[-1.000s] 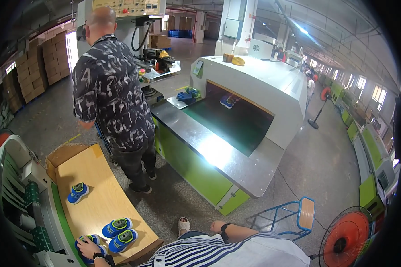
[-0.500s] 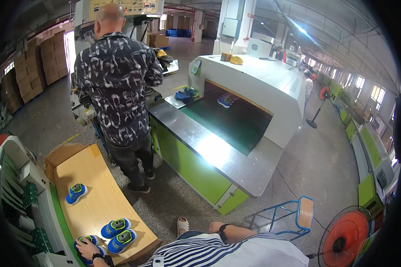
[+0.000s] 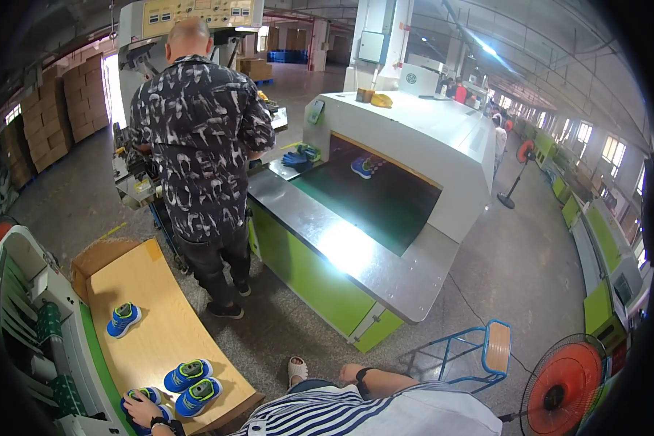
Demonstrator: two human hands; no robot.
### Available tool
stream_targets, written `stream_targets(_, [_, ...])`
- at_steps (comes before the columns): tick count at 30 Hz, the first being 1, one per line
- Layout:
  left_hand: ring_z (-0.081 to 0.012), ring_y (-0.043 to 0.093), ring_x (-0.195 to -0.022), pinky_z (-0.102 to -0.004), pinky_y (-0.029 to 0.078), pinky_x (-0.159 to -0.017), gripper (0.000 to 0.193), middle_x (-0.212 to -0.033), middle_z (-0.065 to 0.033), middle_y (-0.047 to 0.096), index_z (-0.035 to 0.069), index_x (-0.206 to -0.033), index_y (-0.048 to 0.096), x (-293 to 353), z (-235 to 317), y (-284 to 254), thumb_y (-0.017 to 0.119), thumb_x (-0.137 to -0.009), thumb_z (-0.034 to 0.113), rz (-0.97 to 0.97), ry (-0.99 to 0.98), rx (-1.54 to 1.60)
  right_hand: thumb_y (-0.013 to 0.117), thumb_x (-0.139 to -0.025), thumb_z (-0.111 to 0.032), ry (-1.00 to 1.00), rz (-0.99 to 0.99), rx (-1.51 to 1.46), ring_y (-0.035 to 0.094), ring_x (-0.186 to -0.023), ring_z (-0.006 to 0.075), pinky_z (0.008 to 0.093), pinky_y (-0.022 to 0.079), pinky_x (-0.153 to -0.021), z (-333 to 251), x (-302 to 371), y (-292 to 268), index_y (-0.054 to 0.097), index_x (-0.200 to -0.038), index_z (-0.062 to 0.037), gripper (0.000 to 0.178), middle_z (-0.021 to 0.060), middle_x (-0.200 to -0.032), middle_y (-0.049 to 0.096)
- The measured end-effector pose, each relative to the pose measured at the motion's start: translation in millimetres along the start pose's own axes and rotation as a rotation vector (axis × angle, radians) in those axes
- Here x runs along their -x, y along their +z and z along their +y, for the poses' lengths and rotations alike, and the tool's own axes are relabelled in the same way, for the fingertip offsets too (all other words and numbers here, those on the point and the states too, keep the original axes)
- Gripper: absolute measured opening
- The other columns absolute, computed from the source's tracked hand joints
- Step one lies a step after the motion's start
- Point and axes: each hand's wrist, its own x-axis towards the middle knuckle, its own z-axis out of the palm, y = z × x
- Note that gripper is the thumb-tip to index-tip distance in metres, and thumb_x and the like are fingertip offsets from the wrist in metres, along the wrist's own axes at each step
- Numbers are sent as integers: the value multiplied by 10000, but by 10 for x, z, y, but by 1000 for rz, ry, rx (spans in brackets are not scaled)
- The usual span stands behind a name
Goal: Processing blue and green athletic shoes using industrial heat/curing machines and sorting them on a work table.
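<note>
My left hand (image 3: 142,408) lies over a blue sneaker (image 3: 152,394) with lime-green trim at the near left corner of a wooden board, its fingers curled around the shoe. Right beside it stand two matching sneakers, one sneaker (image 3: 187,374) slightly farther back and another sneaker (image 3: 198,397) nearer me. Farther up the board sits a single sneaker (image 3: 124,320). Down by my thigh hangs my right hand (image 3: 352,373), near my striped shirt; its fingers are too small and partly hidden to read.
The wooden board (image 3: 134,272) adjoins a green-and-white roller machine (image 3: 51,320). A person (image 3: 203,145) in a patterned shirt stands ahead with their back to me. A conveyor tunnel machine (image 3: 407,138) carries sneakers (image 3: 363,167). A stool (image 3: 497,347) and a fan (image 3: 556,396) stand at right.
The person ahead has shifted slightly to the right and straightened a little. My left hand stays on the same sneaker, and my right hand has barely moved.
</note>
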Motion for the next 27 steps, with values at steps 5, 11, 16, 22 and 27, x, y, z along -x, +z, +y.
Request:
stream_targets(5, [-328,606,-1052,-483,507,-789,501,-1181,-118,560,135,-1374,478,-32,-8,-120,404,-1030,492,-28,-2,2,639,-809,-328,32,-8,-11,686,-793,282,423,527,-715,-51,57,-13,747,-947,-92,294,129,-846,727])
stream_targets(11, [-330,605,-1053,-484,508,-792,502,-1184,-120,558,130,-1375,476,-82,31,-269,406,-1030,488,2,6,-2,657,-784,-325,31,-8,-77,686,-811,284,426,525,-730,-103,148,-153,747,-917,-84,289,135,-862,731])
stream_targets(16, [-328,603,-1051,-484,507,-789,515,-1187,-122,550,121,-1382,465,-176,274,-566,391,-1035,494,-39,7,-18,635,-772,-322,-6,13,-45,678,-766,287,438,513,-705,-124,181,-424,744,-848,-71,284,153,-801,714])
stream_targets(22, [-356,669,-852,-521,512,-714,496,-1028,-141,658,136,-1227,613,-266,618,-854,455,-947,514,125,56,8,628,-788,-323,-2,-29,-75,674,-886,409,473,525,-794,-368,198,-819,741,-877,-5,349,245,-928,704])
stream_targets(27, [-361,678,-863,-516,523,-709,458,-1016,-146,672,138,-1241,607,-260,734,-1000,470,-955,468,148,62,10,629,-790,-304,-37,-49,-24,676,-875,398,477,527,-775,-345,221,-910,751,-872,-36,306,222,-898,707])
